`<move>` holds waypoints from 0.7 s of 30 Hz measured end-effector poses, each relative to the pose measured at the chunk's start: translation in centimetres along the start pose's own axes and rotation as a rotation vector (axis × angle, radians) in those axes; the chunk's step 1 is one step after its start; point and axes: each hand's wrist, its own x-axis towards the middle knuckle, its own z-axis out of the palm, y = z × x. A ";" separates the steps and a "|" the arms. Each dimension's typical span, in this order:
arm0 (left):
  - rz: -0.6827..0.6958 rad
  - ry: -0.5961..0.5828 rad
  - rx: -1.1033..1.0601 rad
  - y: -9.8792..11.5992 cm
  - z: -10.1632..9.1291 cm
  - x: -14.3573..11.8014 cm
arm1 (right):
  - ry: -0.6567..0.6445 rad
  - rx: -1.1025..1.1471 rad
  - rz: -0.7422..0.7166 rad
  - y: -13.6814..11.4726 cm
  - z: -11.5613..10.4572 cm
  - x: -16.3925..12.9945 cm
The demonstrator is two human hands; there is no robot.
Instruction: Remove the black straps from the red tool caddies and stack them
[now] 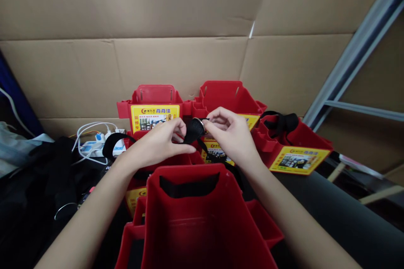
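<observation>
Above the far end of the nearest red plastic box [189, 235], my two hands meet at a black webbing strap [193, 131]. My left hand [164, 138] has its fingers curled at the strap's left part, with the thumb stretched out below. At the other end, my right hand [232, 132] pinches a metal ring [200, 122] between thumb and fingers, right beside the strap. A second stretch of black strap [189, 187] runs through slots in the near box's back wall. Parts of the strap behind my fingers are hidden.
More red boxes with yellow labels stand behind: one at left [155, 93], one in the middle [222, 94], one at right [303, 138] with black straps in it. A white power strip [116, 145] with cables lies left. Cardboard [176, 63] backs the table; a metal frame [350, 50] slants at right.
</observation>
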 end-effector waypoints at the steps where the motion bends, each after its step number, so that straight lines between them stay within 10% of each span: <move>1: 0.010 -0.016 0.055 -0.2 -0.2 0.0 | 0.009 0.002 0.007 0.1 0.0 0.1; 15: 0.093 0.027 0.332 0.5 1.1 0.5 | -0.067 -0.012 0.011 0.4 0.4 0.0; 21: 0.095 0.033 0.256 -0.4 -1.8 -0.2 | 0.027 -0.103 -0.039 0.3 -0.7 0.7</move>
